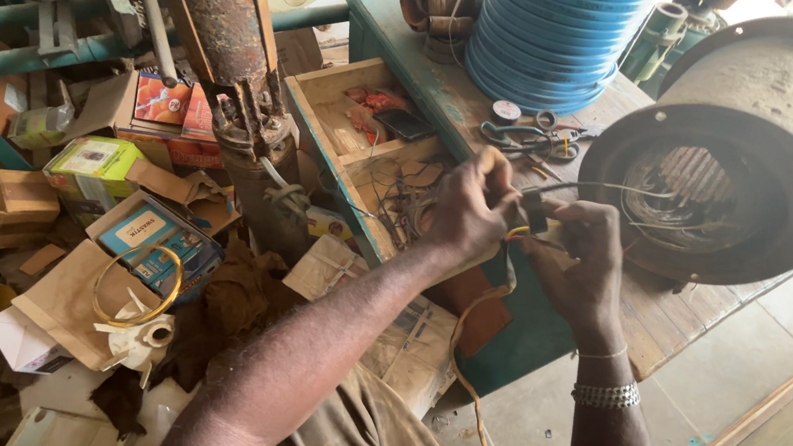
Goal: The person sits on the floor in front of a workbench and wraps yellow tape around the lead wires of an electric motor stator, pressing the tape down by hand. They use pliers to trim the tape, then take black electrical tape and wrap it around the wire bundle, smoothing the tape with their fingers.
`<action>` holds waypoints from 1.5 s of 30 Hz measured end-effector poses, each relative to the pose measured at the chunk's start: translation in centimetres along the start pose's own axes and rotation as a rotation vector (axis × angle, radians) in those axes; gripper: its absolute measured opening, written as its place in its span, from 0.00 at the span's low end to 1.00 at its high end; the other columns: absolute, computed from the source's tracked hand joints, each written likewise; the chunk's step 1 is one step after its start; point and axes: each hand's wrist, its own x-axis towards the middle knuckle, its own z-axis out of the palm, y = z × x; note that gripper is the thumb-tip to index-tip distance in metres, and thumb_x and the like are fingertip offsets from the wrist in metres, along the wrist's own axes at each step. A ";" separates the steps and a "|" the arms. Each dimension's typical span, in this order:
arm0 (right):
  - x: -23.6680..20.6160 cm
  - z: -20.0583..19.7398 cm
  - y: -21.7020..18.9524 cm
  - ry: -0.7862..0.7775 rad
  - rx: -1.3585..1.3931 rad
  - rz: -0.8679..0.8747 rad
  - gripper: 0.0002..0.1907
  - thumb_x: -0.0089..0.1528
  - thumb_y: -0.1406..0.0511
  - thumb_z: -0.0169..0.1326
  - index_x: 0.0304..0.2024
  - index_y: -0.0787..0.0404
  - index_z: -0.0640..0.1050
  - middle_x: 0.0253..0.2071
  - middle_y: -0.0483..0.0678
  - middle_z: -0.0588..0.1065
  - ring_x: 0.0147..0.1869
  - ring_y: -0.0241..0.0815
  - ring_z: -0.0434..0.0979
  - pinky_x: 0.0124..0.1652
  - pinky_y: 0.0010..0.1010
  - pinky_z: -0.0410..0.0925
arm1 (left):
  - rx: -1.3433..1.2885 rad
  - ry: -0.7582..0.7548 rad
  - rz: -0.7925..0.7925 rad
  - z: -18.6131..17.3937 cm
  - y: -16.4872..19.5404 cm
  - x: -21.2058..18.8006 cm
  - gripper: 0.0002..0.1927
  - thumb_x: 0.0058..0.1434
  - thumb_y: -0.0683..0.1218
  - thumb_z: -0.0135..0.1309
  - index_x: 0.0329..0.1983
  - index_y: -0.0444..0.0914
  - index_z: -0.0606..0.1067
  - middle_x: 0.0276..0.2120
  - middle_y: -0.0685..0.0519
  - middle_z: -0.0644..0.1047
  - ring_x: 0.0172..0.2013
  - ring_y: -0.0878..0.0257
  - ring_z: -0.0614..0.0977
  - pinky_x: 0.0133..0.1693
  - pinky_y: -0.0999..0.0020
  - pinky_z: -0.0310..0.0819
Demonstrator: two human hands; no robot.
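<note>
My left hand (467, 209) and my right hand (581, 264) meet over the edge of a teal wooden bench (544, 337). Both pinch the same bundle of thin wires (529, 231), yellow and red at the joint, with a small black piece between the fingers. A wire runs from there to the copper windings inside a large rusty motor housing (741, 144) lying on its side on the bench. A yellowish cable (465, 363) hangs down from my hands toward the floor. My right wrist wears a metal bracelet.
An open wooden drawer (348, 121) holds scraps, wire and a dark phone. Scissors and pliers (528, 138) lie by a stack of blue rings (551, 30). Cardboard boxes (148, 233), a rusty pipe (221, 10) and rags crowd the left.
</note>
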 end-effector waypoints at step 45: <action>3.4 -6.8 -0.7 -0.263 -0.804 -0.860 0.22 0.60 0.65 0.67 0.53 0.54 0.72 0.53 0.48 0.78 0.60 0.48 0.79 0.59 0.47 0.66 | -0.144 -0.450 -0.039 0.2 2.6 -0.4 0.07 0.65 0.41 0.59 0.44 0.34 0.81 0.36 0.52 0.84 0.37 0.70 0.83 0.41 0.72 0.80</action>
